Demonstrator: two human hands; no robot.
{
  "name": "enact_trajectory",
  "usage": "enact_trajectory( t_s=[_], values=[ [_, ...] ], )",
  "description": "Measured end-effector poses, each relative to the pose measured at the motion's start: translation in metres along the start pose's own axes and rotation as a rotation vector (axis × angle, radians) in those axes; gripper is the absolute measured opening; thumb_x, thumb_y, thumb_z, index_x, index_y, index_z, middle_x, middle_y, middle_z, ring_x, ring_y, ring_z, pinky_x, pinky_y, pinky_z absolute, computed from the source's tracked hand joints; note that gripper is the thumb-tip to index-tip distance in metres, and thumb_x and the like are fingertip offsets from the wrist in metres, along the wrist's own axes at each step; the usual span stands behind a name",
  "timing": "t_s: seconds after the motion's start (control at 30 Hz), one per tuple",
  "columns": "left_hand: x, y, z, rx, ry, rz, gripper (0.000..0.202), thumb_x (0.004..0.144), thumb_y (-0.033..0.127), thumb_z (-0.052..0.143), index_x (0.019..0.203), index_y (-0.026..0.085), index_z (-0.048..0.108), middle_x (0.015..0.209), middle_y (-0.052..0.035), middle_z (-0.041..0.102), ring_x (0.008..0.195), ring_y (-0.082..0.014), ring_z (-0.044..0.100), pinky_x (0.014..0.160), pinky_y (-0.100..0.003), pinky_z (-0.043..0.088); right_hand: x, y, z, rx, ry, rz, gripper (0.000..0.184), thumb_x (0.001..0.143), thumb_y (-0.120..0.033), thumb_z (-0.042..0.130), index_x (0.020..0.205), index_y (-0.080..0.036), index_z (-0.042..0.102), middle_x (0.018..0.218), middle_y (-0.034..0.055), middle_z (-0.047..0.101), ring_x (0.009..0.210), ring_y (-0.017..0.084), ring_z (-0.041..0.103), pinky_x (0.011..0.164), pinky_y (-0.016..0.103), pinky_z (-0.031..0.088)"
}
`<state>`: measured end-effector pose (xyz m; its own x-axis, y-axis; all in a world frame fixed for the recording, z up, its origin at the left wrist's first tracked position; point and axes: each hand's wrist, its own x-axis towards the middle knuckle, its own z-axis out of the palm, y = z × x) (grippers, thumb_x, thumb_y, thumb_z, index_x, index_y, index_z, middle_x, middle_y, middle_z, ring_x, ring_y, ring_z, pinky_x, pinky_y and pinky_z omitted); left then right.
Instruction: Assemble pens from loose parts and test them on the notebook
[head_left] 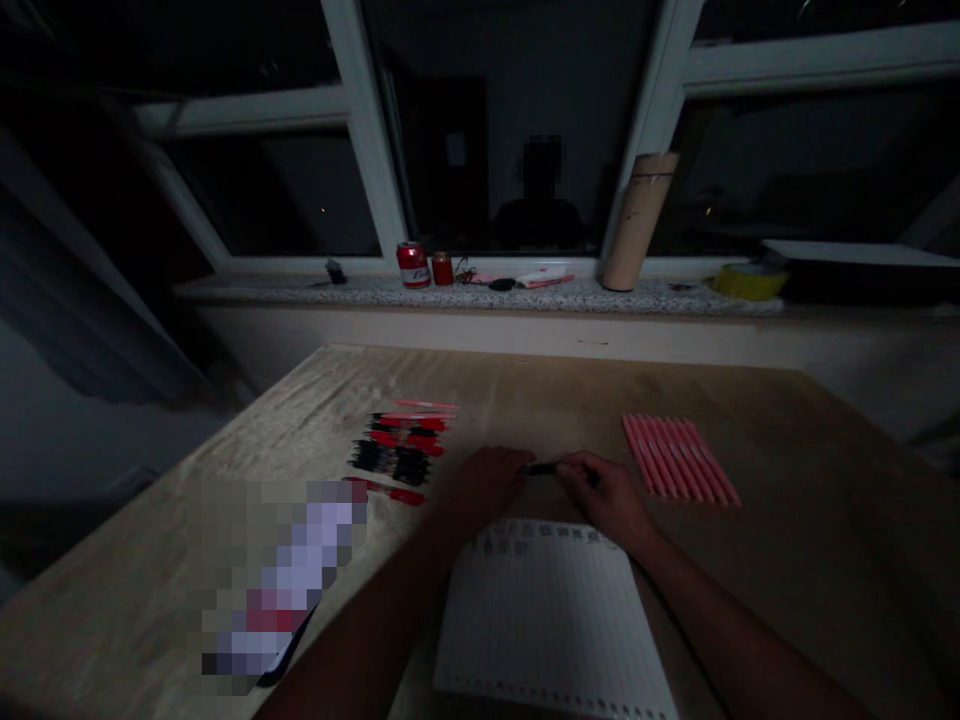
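A thin black pen [543,468] lies sideways between my two hands, just beyond the top of a lined notebook page. My left hand [486,486] is closed at the pen's left end; its fingertips are dark and partly hidden. Pinched in the thumb and fingers of my right hand [604,492] is the pen's other end. The notebook [555,620] has a row of dark marks along its upper edge and punched holes along its near edge. Left of my hands lies a group of black pens [391,462] and red pens [409,438], side by side.
A row of pink pens [679,460] lies on the table's right. At the left is a pixelated, phone-like object [300,570]. On the windowsill beyond stand red cans [413,266], a cardboard tube [639,222] and a yellow tape roll [750,282].
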<state>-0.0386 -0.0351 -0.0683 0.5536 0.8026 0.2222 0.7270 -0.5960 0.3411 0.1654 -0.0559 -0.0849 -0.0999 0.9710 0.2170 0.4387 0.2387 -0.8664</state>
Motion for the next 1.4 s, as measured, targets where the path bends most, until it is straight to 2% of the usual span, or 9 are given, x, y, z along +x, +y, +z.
enact_trajectory(
  t_s=[0.17, 0.3, 0.4, 0.6, 0.8, 0.97, 1.17, 1.3, 1.4],
  values=[
    [-0.005, -0.021, -0.009, -0.057, 0.052, -0.092, 0.026, 0.085, 0.029, 0.048, 0.106, 0.02, 0.061, 0.102, -0.0052, 0.065, 0.095, -0.0194, 0.058, 0.087, -0.031, 0.042, 0.004, 0.004, -0.004, 0.219, 0.119, 0.134, 0.038, 0.075, -0.053, 0.056, 0.077, -0.016, 0.061, 0.06, -0.0003, 0.057, 0.05, 0.011, 0.047, 0.045, 0.022, 0.032],
    [-0.007, -0.024, -0.012, -0.191, 0.114, -0.168, 0.027, 0.083, 0.033, 0.051, 0.104, 0.021, 0.063, 0.102, -0.0037, 0.065, 0.094, -0.0176, 0.059, 0.086, -0.029, 0.043, 0.007, 0.006, -0.004, 0.363, 0.169, 0.194, 0.041, 0.069, -0.057, 0.061, 0.074, -0.016, 0.059, 0.057, -0.0005, 0.055, 0.046, 0.01, 0.043, 0.041, 0.021, 0.029],
    [-0.006, -0.024, -0.01, -0.345, 0.154, -0.264, 0.028, 0.079, 0.034, 0.056, 0.102, 0.02, 0.064, 0.093, -0.0028, 0.068, 0.082, -0.0161, 0.061, 0.077, -0.027, 0.046, 0.007, 0.005, -0.004, 0.465, 0.184, 0.232, 0.041, 0.067, -0.057, 0.063, 0.072, -0.017, 0.057, 0.053, -0.0029, 0.05, 0.042, 0.008, 0.038, 0.039, 0.02, 0.026],
    [-0.004, -0.03, -0.003, -0.788, 0.243, -0.408, 0.034, 0.07, 0.036, 0.064, 0.097, 0.016, 0.064, 0.08, -0.0044, 0.07, 0.072, -0.0164, 0.063, 0.065, -0.025, 0.048, 0.007, 0.004, -0.003, 0.517, 0.178, 0.246, 0.042, 0.068, -0.058, 0.062, 0.071, -0.017, 0.055, 0.049, -0.0043, 0.046, 0.04, 0.007, 0.034, 0.037, 0.021, 0.023],
    [-0.002, -0.031, -0.002, -0.99, 0.296, -0.435, 0.036, 0.063, 0.035, 0.069, 0.093, 0.014, 0.065, 0.073, -0.0041, 0.068, 0.064, -0.0133, 0.06, 0.06, -0.024, 0.046, 0.007, 0.005, -0.004, 0.475, 0.18, 0.245, 0.041, 0.069, -0.058, 0.062, 0.071, -0.017, 0.056, 0.051, -0.0038, 0.047, 0.041, 0.008, 0.034, 0.039, 0.021, 0.022],
    [-0.002, -0.031, -0.002, -1.032, 0.313, -0.425, 0.035, 0.062, 0.033, 0.07, 0.09, 0.013, 0.066, 0.063, -0.0009, 0.064, 0.056, -0.0097, 0.056, 0.057, -0.022, 0.044, 0.006, 0.002, -0.005, 0.495, 0.171, 0.257, 0.041, 0.068, -0.057, 0.063, 0.071, -0.017, 0.056, 0.049, -0.005, 0.046, 0.039, 0.007, 0.033, 0.038, 0.021, 0.021],
    [-0.001, -0.033, 0.0, -0.982, 0.29, -0.43, 0.038, 0.063, 0.038, 0.07, 0.091, 0.013, 0.067, 0.064, -0.0028, 0.066, 0.058, -0.0117, 0.058, 0.056, -0.022, 0.044, 0.008, -0.002, -0.004, 0.596, 0.208, 0.246, 0.038, 0.066, -0.053, 0.067, 0.075, -0.017, 0.058, 0.053, -0.0037, 0.052, 0.041, 0.008, 0.039, 0.039, 0.021, 0.025],
    [-0.001, -0.028, 0.0, -0.936, 0.282, -0.437, 0.037, 0.064, 0.039, 0.069, 0.092, 0.014, 0.068, 0.068, -0.0035, 0.068, 0.06, -0.0125, 0.06, 0.056, -0.021, 0.045, 0.012, -0.013, -0.004, 0.872, 0.219, 0.283, 0.033, 0.067, -0.048, 0.068, 0.078, -0.018, 0.06, 0.057, -0.0026, 0.057, 0.042, 0.008, 0.042, 0.041, 0.021, 0.03],
    [0.0, -0.021, 0.0, -0.918, 0.264, -0.432, 0.036, 0.066, 0.038, 0.069, 0.092, 0.014, 0.069, 0.075, -0.0049, 0.07, 0.065, -0.0139, 0.062, 0.059, -0.022, 0.045, 0.013, -0.022, -0.004, 1.097, 0.127, 0.369, 0.039, 0.073, -0.055, 0.058, 0.086, -0.018, 0.062, 0.059, 0.0014, 0.06, 0.047, 0.012, 0.049, 0.045, 0.024, 0.036]
  ],
)
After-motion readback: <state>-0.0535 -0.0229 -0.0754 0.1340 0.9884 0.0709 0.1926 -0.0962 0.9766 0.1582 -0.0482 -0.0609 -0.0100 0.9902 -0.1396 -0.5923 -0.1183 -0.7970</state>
